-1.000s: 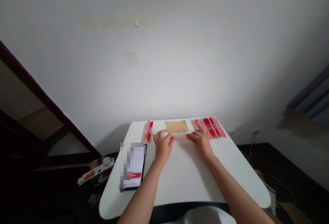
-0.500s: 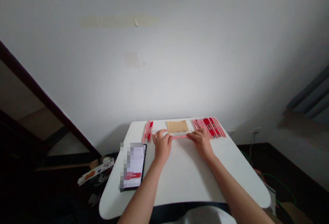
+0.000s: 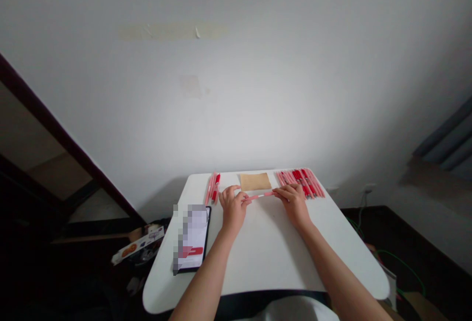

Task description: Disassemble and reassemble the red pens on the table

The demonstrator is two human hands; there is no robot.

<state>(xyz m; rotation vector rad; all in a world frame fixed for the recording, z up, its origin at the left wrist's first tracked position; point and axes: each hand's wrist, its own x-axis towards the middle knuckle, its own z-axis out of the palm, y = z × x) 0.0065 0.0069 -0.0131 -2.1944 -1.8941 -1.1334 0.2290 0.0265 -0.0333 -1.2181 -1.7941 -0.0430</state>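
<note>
Both my hands hold one pink pen level above the white table. My left hand pinches its left end, and my right hand pinches its right end. A gap with a thin white part shows in the pen between the two pink halves. Just behind the pen lies a brown paper square. A row of several red and pink pens lies to the right of my right hand. A small group of pink and red pens lies to the left of my left hand.
A phone with a lit screen lies near the table's left edge. The white wall rises right behind the table. On the dark floor to the left lies a printed box; green cable runs on the floor at the right.
My right hand has shifted a little to the right, and the pen between my hands looks longer, with a gap opened in its middle. My left hand stayed in place.
</note>
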